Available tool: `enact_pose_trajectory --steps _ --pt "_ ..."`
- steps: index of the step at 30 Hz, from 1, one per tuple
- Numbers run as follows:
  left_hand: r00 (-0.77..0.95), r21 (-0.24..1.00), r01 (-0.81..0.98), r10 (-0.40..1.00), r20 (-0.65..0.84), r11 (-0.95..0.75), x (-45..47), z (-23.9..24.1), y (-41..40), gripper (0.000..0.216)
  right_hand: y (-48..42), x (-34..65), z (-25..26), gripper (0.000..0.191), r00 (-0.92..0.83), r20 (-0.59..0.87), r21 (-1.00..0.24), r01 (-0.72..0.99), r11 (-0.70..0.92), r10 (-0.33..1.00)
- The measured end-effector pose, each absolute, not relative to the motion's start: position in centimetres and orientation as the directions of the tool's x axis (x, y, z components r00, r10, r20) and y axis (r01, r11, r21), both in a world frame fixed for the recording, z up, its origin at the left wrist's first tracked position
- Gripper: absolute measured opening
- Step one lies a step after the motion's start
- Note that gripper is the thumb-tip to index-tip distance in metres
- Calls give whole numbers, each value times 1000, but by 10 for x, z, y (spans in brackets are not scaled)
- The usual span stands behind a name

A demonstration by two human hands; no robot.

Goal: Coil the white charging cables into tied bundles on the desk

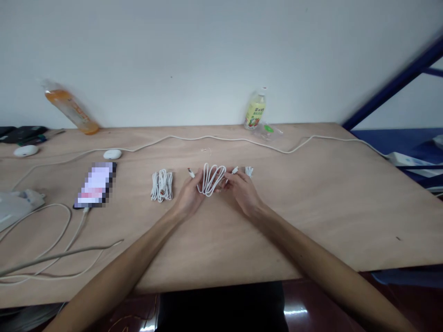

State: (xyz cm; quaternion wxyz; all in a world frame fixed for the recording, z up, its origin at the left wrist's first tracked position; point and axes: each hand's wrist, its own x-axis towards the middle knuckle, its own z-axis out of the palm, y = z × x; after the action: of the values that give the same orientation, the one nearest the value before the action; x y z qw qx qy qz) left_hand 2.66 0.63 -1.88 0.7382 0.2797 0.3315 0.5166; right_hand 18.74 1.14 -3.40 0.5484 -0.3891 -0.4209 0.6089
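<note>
A white charging cable [212,180], looped into a loose coil, is held between my two hands above the wooden table. My left hand [191,193] grips the coil's left side, and a plug end sticks out past the thumb. On the other side my right hand [240,189] pinches the coil, with the second plug end showing above the fingers. Bundled white cables [161,185] lie on the table to the left of my left hand. Another white cable bundle [248,171] is partly hidden behind my right hand.
A phone [95,185] with a cable plugged in lies at left, near a white earbud case [112,154]. An orange drink bottle [72,110] and a yellow-labelled bottle [255,109] stand by the wall. A long white cord [221,138] crosses the table's back.
</note>
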Motion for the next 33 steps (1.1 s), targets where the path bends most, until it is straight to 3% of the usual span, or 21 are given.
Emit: enact_pose_trajectory --steps 7,12,19,27,33 --pt "261 820 -525 960 -101 229 29 -29 4 29 8 187 -32 40 -4 21 -968 -251 19 1000" --pt "211 811 -542 970 -122 220 28 -27 5 29 9 189 -38 26 48 51 -967 -249 61 998" --pt "130 783 -572 970 -207 244 25 -15 3 27 9 189 -35 10 42 82 -926 -366 92 996" --pt "86 773 -581 963 -255 256 31 -12 -1 36 8 193 -27 3 -39 47 -857 -516 20 998" --pt "158 775 -545 948 -278 318 34 -8 -6 18 7 197 -23 5 -162 19 -818 -570 -77 987"
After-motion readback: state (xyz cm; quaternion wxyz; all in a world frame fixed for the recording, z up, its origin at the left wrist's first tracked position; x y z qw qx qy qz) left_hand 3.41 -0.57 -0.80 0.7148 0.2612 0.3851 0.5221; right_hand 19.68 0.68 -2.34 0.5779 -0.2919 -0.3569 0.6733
